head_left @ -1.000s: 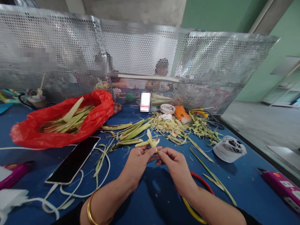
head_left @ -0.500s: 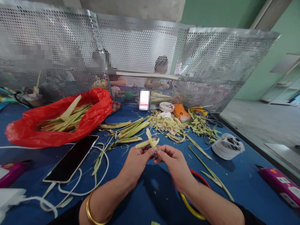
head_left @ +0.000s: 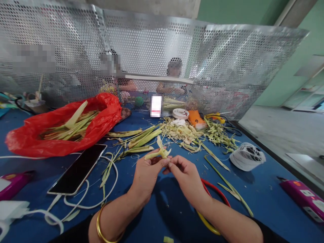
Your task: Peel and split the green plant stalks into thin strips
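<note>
A small pale yellow-green husk piece point(head_left: 162, 153) with pointed, flower-like ends is held up between both hands at the centre. My left hand point(head_left: 150, 170) has its fingers closed round the lower left part of it. My right hand point(head_left: 184, 171) pinches at its base, thumb and fingertips together, close to the left thumb. What lies between the right fingertips is partly hidden. Beyond the hands are long green husk strips point(head_left: 145, 136) and a heap of shredded pale husk point(head_left: 182, 133).
A red bag point(head_left: 22, 138) of husks stands left, near a phone point(head_left: 77, 170) with white cables. White cord point(head_left: 246, 157) and a purple box point(head_left: 302, 197) are at right. Behind stands a perforated metal screen point(head_left: 146, 44), with people beyond. Red and yellow rings lie under my right forearm.
The husk piece has tilted slightly to the left and my fingers have shifted a little around its base. The view has moved slightly, and a small green piece shows more at the bottom edge.
</note>
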`<state>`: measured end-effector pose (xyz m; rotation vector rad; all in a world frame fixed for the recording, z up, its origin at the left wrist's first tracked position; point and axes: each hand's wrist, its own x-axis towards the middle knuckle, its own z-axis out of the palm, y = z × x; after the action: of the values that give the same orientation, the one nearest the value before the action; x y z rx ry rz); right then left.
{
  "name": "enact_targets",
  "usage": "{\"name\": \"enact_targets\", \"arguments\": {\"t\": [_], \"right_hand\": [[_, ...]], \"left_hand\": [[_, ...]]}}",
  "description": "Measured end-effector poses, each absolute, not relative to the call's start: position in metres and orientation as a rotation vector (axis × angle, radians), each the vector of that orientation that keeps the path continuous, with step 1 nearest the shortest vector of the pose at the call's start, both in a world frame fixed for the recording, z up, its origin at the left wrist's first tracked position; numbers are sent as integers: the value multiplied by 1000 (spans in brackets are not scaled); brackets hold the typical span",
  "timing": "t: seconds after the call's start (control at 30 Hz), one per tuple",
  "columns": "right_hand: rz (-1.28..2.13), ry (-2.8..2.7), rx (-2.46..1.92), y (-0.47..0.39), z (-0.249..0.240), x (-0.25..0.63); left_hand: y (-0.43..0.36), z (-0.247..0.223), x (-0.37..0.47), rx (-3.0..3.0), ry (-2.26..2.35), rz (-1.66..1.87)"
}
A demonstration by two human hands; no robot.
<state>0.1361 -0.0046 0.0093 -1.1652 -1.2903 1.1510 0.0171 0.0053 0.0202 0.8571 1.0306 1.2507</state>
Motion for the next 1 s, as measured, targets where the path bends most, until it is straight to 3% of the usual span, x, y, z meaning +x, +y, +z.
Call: {"name": "enact_targets", "arguments": {"t": [0.3, 0.5, 0.8, 1.0], "right_hand": [[1104, -1321, -1242, -9, 8, 133], [1169, -1318, -1170, -7, 8, 137], [944, -1621, -1223, -12, 11, 141], [1009, -1391, -1233, 0, 13, 148]], "left_hand": [[8, 14, 17, 826, 1157, 1422], [11, 18, 13, 817, 1119, 1380], [10, 24, 11, 779, 1059, 1344], [12, 30, 8, 761, 1017, 1238]]}}
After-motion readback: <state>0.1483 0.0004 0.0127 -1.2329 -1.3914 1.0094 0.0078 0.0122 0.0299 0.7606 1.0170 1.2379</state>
